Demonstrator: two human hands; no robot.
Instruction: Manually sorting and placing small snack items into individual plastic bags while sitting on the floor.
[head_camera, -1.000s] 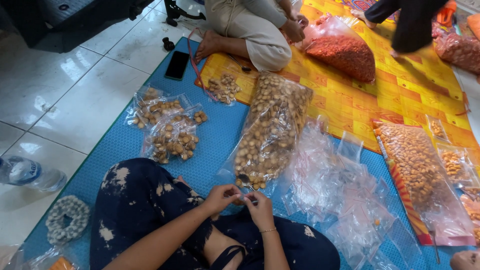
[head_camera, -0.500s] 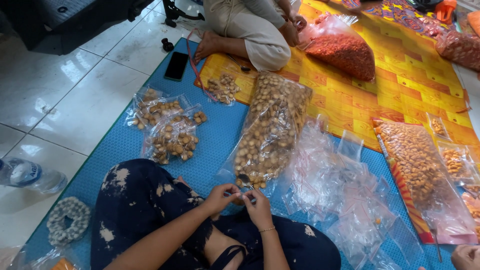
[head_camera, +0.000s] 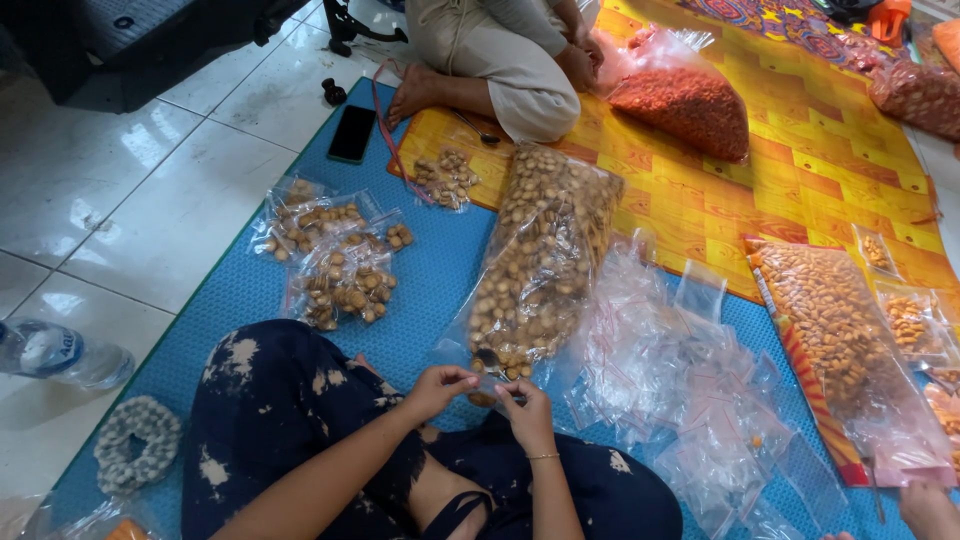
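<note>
My left hand (head_camera: 437, 387) and my right hand (head_camera: 524, 409) meet over my lap, fingertips pinching the top edge of a small clear bag (head_camera: 484, 385) with a few tan snacks in it. Just beyond my hands lies a big clear bag of round tan snacks (head_camera: 540, 260), its open mouth towards me. A heap of empty clear zip bags (head_camera: 690, 400) lies to the right of my hands. Several small filled bags (head_camera: 335, 260) lie on the blue mat (head_camera: 240, 300) to the left.
Another person sits cross-legged (head_camera: 500, 60) at the far edge beside a red snack bag (head_camera: 685, 105) on the yellow cloth (head_camera: 820, 170). A black phone (head_camera: 352, 133), a water bottle (head_camera: 60, 352) and an orange snack bag (head_camera: 835, 330) lie around. Someone's hand (head_camera: 930, 505) shows bottom right.
My hands stay together on the small bag, barely shifting. The view has tilted slightly and a person at the top right has moved out of view.
</note>
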